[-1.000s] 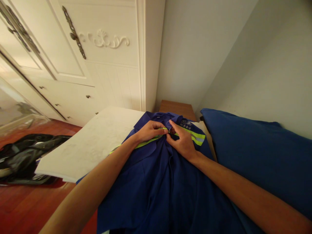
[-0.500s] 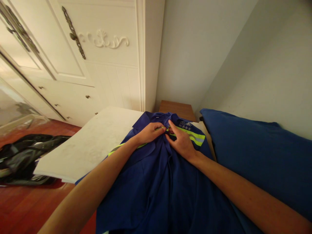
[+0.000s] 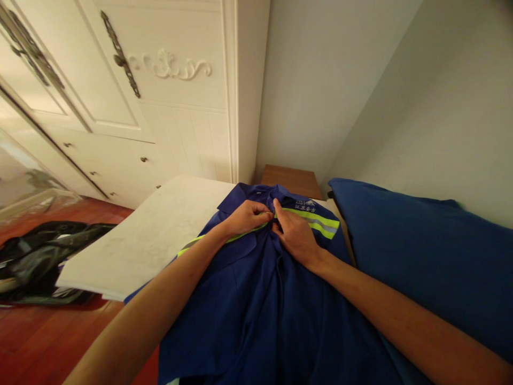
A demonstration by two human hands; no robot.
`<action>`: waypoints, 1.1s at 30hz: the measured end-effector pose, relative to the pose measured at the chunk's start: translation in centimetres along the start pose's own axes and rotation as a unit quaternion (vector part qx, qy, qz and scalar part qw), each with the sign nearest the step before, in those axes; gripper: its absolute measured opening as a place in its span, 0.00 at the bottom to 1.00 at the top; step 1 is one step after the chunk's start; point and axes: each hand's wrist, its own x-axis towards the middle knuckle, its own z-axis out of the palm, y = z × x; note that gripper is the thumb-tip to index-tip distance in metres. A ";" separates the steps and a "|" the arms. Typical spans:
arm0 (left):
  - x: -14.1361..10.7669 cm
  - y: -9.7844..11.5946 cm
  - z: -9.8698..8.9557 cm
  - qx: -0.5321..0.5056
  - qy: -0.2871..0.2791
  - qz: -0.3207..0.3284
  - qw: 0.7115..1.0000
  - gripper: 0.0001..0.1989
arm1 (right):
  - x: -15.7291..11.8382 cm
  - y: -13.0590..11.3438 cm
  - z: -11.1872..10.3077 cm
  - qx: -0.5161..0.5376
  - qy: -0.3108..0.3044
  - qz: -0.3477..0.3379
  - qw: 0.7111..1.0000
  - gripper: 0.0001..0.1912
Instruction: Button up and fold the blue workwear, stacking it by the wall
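Observation:
A blue work jacket (image 3: pixel 224 299) with yellow-and-grey reflective strips lies spread out, its collar at the far end. White lettering shows on the chest at the right. My left hand (image 3: pixel 249 218) pinches the front edge of the jacket at the level of the strip, thumb against fingers. Close against it, my right hand (image 3: pixel 295 234) grips the opposite front edge, its index finger pointing up along the cloth. The fabric is bunched between the two hands. Whatever lies right under the fingertips, such as a button, is hidden.
A white board-like surface (image 3: pixel 148 230) extends under the jacket to the left. A blue pillow (image 3: pixel 420 251) is at the right, and a small brown wooden table (image 3: pixel 290 179) stands behind. White cabinets (image 3: pixel 184 128) line the back left. A black bag (image 3: pixel 36 262) lies on the red floor (image 3: pixel 52 342).
My hands have shifted slightly on the jacket front and still pinch the cloth. The chest cloth at the right sits a little flatter, showing more of the reflective strip.

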 end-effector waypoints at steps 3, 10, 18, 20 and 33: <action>-0.2 0.3 0.0 -0.001 -0.001 -0.007 1.000 0.17 | 0.0 0.1 0.0 0.002 -0.004 -0.001 1.000 0.29; -0.2 0.5 -0.2 0.007 -0.020 0.007 1.000 0.20 | 0.1 0.1 -0.2 -0.019 0.000 -0.013 1.000 0.28; 0.0 0.2 -0.8 -0.002 -0.057 0.013 0.998 0.19 | 0.1 0.1 -0.1 -0.050 0.005 -0.023 0.998 0.28; 0.0 0.0 -0.9 0.001 -0.066 0.012 0.998 0.18 | 0.1 0.1 -0.1 -0.052 0.005 -0.024 0.998 0.28; 0.0 0.3 -0.5 0.029 -0.022 0.003 0.999 0.13 | 0.4 0.0 -0.4 0.019 0.004 -0.001 1.000 0.25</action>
